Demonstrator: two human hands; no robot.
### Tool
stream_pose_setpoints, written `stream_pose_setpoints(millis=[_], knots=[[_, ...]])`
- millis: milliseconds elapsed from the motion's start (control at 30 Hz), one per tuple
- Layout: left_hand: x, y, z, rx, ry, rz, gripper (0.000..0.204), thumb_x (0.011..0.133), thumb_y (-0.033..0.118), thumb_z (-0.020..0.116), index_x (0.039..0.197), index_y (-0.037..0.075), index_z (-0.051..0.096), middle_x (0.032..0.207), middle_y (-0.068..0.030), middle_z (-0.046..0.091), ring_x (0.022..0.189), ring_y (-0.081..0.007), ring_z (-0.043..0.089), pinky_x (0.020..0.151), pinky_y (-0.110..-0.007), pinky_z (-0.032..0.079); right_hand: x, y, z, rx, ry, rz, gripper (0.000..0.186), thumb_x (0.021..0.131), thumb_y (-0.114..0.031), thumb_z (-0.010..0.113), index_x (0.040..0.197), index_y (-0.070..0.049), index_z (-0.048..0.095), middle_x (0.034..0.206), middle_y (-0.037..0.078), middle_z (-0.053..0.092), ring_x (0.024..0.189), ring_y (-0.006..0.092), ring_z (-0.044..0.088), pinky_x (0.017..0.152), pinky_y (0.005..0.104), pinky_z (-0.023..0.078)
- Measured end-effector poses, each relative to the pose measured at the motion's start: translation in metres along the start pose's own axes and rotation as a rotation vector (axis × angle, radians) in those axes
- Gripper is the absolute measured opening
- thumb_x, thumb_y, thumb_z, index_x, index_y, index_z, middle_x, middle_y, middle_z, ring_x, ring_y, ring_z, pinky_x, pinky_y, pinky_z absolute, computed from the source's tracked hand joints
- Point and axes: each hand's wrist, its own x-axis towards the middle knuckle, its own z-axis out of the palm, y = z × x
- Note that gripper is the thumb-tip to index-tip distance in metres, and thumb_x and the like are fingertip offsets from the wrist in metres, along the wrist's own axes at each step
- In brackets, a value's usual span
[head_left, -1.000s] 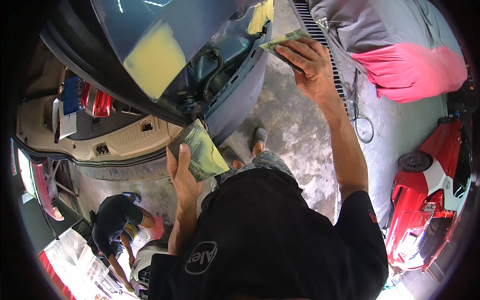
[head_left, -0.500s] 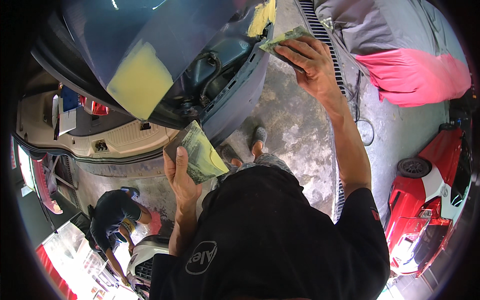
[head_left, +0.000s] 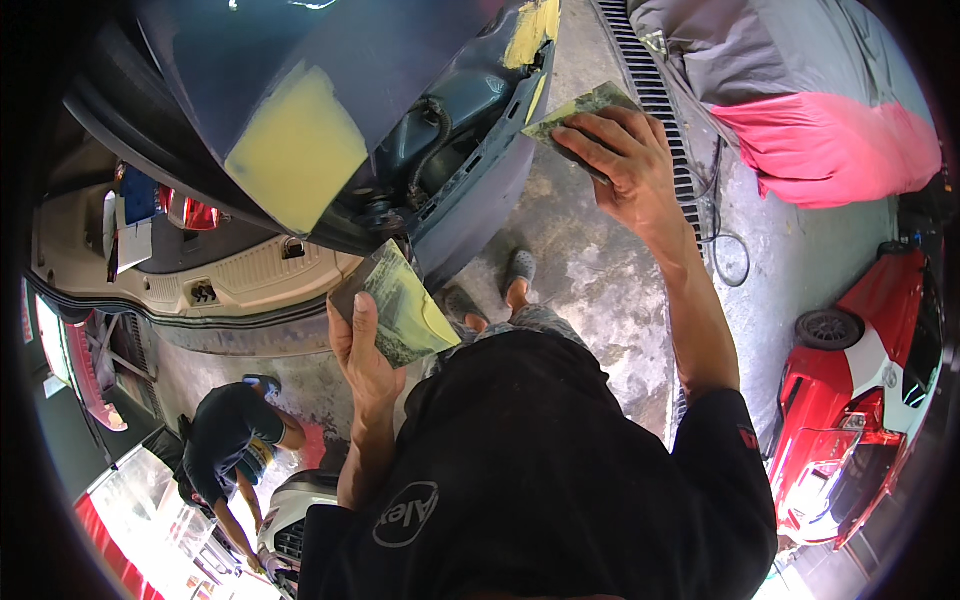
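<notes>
Head view: from where I stand, a dark blue car (head_left: 400, 50) crowds the far left, its boot opening showing beige trim (head_left: 240, 275). Its grey-blue bumper (head_left: 482, 205) fills much of the way between the worker's hands. A dark cable (head_left: 735, 262) loops across the concrete floor (head_left: 625, 290) on the right, beside a drain grate (head_left: 650, 85). Beyond lies a grey and pink cover (head_left: 835, 140); nearer on the right is a red-and-white car (head_left: 845, 400). Another person (head_left: 232, 435) bends over at near left, beside a white car front (head_left: 295, 510).

I count two flat plates, one per hand, and two broad yellow patches on the blue car: a large patch (head_left: 298, 150) and a far patch (head_left: 532, 35). The left hand (head_left: 372, 365) has its thumb over the left plate (head_left: 405, 310), fingers closed behind it, just beside the bumper. The right hand (head_left: 637, 165) curls its fingers over the right plate (head_left: 578, 110), farther off; its thumb is hidden. Both plates are dark, squarish and streaked with yellow-green paste, thickest on the left one.
</notes>
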Motion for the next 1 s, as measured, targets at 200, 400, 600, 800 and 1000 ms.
stream_pose_setpoints(millis=[200,400,600,800,1000], knots=[[0.001,0.001,-0.005,-0.008,0.004,-0.006,0.041,0.109,0.016,0.053,0.147,0.002,0.049,0.132,-0.0094,0.063,0.117,-0.0174,0.063,0.1,-0.033,0.05,0.01,-0.037,0.009,-0.003,0.058,0.084,0.074,0.058,0.002,0.073,0.127,-0.024,0.071,0.128,-0.003,0.068,0.115,0.0254,0.06,0.097,0.0435,0.045],[0.0,0.003,-0.018,-0.001,-0.008,-0.008,0.042,0.109,0.016,0.054,0.148,0.003,0.048,0.133,-0.0093,0.063,0.117,-0.0174,0.063,0.1,-0.033,0.051,-0.008,-0.062,0.004,-0.004,0.086,0.154,0.06,0.067,0.001,0.077,0.123,-0.02,0.074,0.123,-0.003,0.07,0.108,0.0249,0.063,0.092,0.0405,0.047],[0.0,0.009,-0.025,0.005,-0.045,-0.026,0.042,0.109,0.015,0.053,0.148,0.003,0.049,0.134,-0.0098,0.064,0.116,-0.0176,0.064,0.099,-0.033,0.053,-0.004,-0.094,0.015,-0.032,0.104,0.216,0.06,0.068,0.0,0.077,0.124,-0.021,0.074,0.123,-0.003,0.071,0.107,0.0253,0.063,0.09,0.0409,0.046],[-0.001,0.013,-0.038,0.012,-0.027,-0.046,0.041,0.109,0.015,0.054,0.148,0.003,0.049,0.134,-0.0094,0.063,0.116,-0.0168,0.063,0.099,-0.033,0.052,-0.015,-0.111,0.025,-0.036,0.17,0.258,0.065,0.066,0.002,0.075,0.126,-0.021,0.073,0.126,-0.002,0.069,0.108,0.0257,0.061,0.092,0.0417,0.045],[-0.001,0.018,-0.056,0.014,-0.111,-0.042,0.04,0.109,0.015,0.052,0.147,0.004,0.05,0.134,-0.0111,0.065,0.116,-0.0183,0.065,0.097,-0.033,0.054,-0.031,-0.143,0.045,-0.023,0.152,0.323,0.083,0.051,-0.003,0.077,0.132,-0.021,0.069,0.131,-0.001,0.063,0.112,0.0268,0.057,0.094,0.0436,0.041]])
